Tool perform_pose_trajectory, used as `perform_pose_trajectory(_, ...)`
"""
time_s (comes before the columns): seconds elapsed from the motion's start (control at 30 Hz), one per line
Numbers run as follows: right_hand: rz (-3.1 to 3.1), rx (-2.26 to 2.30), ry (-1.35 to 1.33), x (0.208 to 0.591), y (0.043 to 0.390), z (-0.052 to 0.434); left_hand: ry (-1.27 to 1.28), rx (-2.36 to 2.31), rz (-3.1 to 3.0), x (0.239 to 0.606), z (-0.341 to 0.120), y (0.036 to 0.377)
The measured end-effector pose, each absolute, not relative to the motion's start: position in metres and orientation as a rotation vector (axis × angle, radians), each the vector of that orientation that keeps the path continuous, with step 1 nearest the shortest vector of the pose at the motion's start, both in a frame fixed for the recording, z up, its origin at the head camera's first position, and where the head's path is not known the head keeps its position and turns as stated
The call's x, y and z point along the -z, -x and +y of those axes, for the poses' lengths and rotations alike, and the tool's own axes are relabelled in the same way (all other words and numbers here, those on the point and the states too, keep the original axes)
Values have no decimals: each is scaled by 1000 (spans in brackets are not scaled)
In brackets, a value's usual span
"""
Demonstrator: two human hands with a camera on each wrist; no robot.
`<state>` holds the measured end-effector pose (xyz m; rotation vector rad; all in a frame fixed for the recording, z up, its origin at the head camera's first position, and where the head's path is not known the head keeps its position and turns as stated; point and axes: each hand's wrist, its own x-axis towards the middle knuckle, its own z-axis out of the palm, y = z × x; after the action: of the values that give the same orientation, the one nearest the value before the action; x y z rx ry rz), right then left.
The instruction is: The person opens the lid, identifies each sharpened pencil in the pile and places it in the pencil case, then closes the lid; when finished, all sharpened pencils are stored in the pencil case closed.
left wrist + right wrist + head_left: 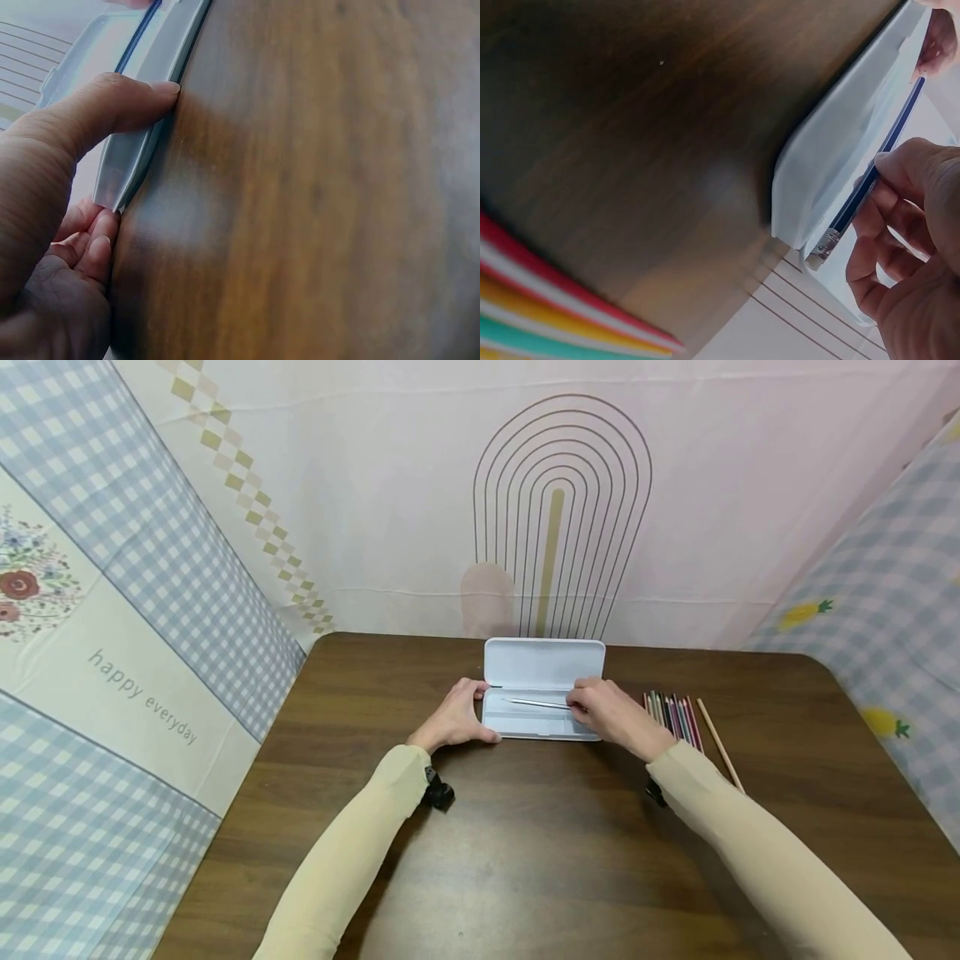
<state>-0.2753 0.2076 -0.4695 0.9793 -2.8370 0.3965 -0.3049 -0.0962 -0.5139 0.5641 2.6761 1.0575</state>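
A pale blue pencil case (517,725) lies near the far edge of the table, its lid (544,663) standing raised at the back. My left hand (456,717) grips the case's left end, the thumb on the front rim and the fingers around the end wall. Over the case's right part, my right hand (613,710) pinches a dark blue pencil (862,186) between thumb and fingers. In the right wrist view the pencil's eraser end (823,250) points toward the case's right end. The pencil slants over the open tray.
Several coloured pencils (678,717) lie side by side right of the case, partly behind the right forearm. One plain wooden stick (718,742) lies beside them. The brown table (480,868) meets a patterned cloth wall (405,527) behind the case.
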Motion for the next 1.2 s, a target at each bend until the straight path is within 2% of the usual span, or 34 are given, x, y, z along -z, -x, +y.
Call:
perform_pose_trajectory(0.8,-2918,-333,-1134,468,302,192,-557,-1082,2668,510,-95,306)
perform_pose_trajectory(1.2,-3096,-432,-1086,464,311,189,-538,-1079,2666,513,-97,305)
